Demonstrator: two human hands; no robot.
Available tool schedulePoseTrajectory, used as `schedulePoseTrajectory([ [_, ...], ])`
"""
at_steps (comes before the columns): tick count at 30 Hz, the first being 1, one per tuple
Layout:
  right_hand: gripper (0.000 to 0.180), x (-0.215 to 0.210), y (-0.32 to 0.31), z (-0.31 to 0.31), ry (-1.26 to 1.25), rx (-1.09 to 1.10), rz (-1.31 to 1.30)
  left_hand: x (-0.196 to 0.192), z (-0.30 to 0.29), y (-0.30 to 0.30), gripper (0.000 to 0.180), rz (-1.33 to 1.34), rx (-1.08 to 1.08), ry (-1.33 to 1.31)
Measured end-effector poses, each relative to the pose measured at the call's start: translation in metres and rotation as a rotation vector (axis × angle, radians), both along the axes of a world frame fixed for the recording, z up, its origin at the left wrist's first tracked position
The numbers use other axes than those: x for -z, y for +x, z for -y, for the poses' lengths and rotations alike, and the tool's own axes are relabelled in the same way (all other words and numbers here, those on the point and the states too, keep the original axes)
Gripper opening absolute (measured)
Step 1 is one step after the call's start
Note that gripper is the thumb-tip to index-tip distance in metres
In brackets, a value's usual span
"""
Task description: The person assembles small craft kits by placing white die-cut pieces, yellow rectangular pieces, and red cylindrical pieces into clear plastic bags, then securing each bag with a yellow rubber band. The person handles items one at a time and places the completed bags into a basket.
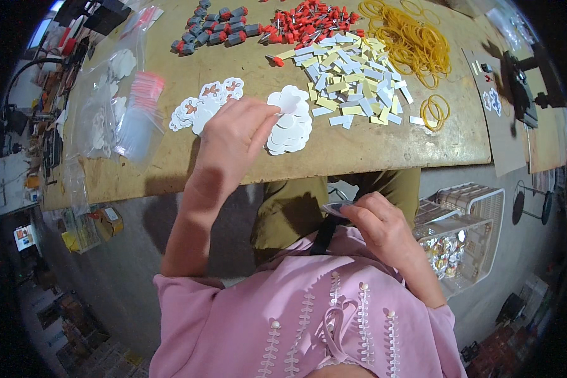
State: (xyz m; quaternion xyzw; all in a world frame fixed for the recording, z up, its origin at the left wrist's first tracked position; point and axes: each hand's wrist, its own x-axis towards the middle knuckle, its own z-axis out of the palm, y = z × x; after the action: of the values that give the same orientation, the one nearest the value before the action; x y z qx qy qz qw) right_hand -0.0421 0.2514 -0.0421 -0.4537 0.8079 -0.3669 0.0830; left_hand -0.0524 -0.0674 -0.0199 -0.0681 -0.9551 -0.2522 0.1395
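Observation:
My left hand (232, 131) reaches over the table, its thumb and fingers pinched at the edge of a white scalloped card (290, 103). This card lies over or just above a loose pile of similar white cutouts (290, 133). Left of the hand sits a group of cutouts printed with brown bear figures (188, 111), partly hidden by the wrist. My right hand (382, 223) is closed in front of my lap, below the table edge. Between its fingers is a small flat, shiny grey piece (337, 208); its exact kind is unclear.
On the table (390, 148) lie yellow and pale blue strips (353, 82), red-capped small parts (312, 22), grey-and-red pieces (214, 28) and yellow rubber bands (416, 41). Clear plastic bags (138, 116) lie at the left. A white crate (479, 220) stands low at the right.

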Motion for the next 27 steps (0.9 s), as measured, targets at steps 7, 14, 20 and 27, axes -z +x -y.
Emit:
schedulePoseTrajectory([
  [7,0.031,-0.005,-0.005,0.005,-0.017,-0.029,-0.055,0.007,0.01,0.0,0.023,0.059,0.042,0.108],
  [14,0.032,0.002,0.0,0.003,-0.019,-0.025,-0.035,-0.014,0.023,-0.016,0.027,0.241,0.135,0.186],
  [20,0.03,0.005,0.002,0.002,-0.021,-0.013,-0.041,-0.016,0.025,-0.021,0.026,0.27,0.15,0.204],
  [27,0.029,0.008,0.0,0.004,-0.008,-0.039,-0.034,-0.022,0.027,-0.023,0.019,0.353,0.146,0.232],
])
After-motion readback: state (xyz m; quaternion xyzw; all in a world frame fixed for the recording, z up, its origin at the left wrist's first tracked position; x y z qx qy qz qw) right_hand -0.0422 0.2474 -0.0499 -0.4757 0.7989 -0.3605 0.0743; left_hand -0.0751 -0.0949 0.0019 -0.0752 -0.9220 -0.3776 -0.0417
